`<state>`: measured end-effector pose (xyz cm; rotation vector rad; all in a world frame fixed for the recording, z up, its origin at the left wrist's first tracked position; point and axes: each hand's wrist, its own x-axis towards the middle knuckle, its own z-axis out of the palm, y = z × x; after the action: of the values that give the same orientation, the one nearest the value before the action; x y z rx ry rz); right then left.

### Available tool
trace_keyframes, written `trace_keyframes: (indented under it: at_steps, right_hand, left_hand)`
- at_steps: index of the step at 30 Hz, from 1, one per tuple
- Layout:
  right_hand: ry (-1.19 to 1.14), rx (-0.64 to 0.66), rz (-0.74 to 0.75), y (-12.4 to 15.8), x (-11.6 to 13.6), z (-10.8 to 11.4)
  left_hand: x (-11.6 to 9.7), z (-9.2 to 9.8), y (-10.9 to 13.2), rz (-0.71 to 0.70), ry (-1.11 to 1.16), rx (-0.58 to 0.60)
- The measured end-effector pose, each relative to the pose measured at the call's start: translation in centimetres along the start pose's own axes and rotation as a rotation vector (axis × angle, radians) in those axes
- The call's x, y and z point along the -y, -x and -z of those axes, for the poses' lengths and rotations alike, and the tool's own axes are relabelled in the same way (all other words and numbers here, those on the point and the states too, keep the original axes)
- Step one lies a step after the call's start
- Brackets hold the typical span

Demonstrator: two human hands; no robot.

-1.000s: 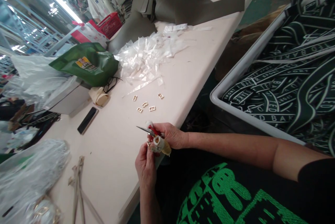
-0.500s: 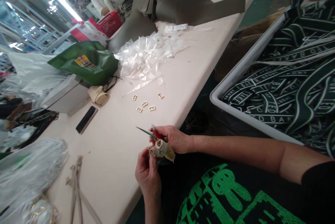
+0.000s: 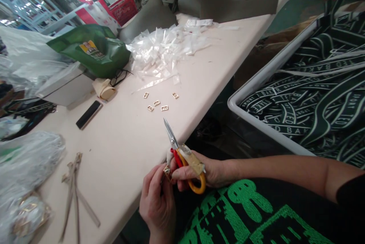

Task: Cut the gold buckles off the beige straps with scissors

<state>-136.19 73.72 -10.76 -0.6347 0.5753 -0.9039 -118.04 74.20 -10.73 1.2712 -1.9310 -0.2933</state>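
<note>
My right hand [image 3: 209, 170] is closed round a pair of scissors [image 3: 171, 135] with red and orange handles wrapped in tan tape. Their blades look shut and point up and away over the table edge. A white wrapping covers one of the right fingers. At the right fingertips, my left hand [image 3: 158, 198] pinches a small gold buckle [image 3: 167, 172]; fingers hide part of it. Several loose gold buckles [image 3: 156, 103] lie on the pale table [image 3: 122, 145] beyond the blades.
Clear plastic scraps [image 3: 162, 52] are heaped farther back, beside a green bag [image 3: 94, 50]. On the left lie a phone [image 3: 89, 115], beige straps [image 3: 74, 187] and a plastic bag [image 3: 31, 156]. A white-rimmed bin [image 3: 256, 120] of dark printed webbing [image 3: 313, 111] stands to the right.
The scissors have swung from pointing left to pointing up and away, so their orange handle now shows. Both hands appear slightly lower, and the camera view has shifted.
</note>
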Motion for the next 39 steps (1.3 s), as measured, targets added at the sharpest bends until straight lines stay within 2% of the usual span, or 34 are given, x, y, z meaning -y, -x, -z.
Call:
trace_keyframes:
  at_steps: [5,9,13,19,22,26,30,34,39]
  right_hand:
    - [-0.110,-0.051,-0.129,0.0,-1.7,0.2]
    - [-0.069,-0.073,-0.151,0.2,-2.3,0.5]
    - [0.077,-0.093,-0.070,0.7,-1.8,1.0]
    - [0.222,-0.092,-0.089,1.5,-0.9,1.7]
    - [0.294,-0.095,-0.085,1.9,-0.5,1.8]
    - [0.331,-0.082,-0.106,2.2,-0.2,1.8]
    - [0.361,-0.054,-0.135,2.2,0.0,1.4]
    - [0.345,-0.088,-0.119,2.2,0.0,1.0]
    - [0.252,-0.086,-0.119,2.2,-0.4,1.0]
  left_hand:
    - [0.5,-0.5,1.9,-0.014,0.015,0.112]
    - [1.3,-0.9,3.4,0.096,0.117,0.190]
    - [0.6,-0.6,3.8,0.301,0.342,0.234]
    - [-1.6,-0.1,3.7,0.872,0.705,0.247]
    - [-1.5,-0.1,3.7,0.995,0.832,0.304]
    - [-1.0,0.0,3.5,1.080,0.934,0.416]
    - [-1.2,0.3,3.3,1.100,1.050,0.385]
    - [-1.4,0.6,3.1,1.075,0.972,0.456]
    - [-1.8,0.8,2.7,1.059,0.850,0.462]
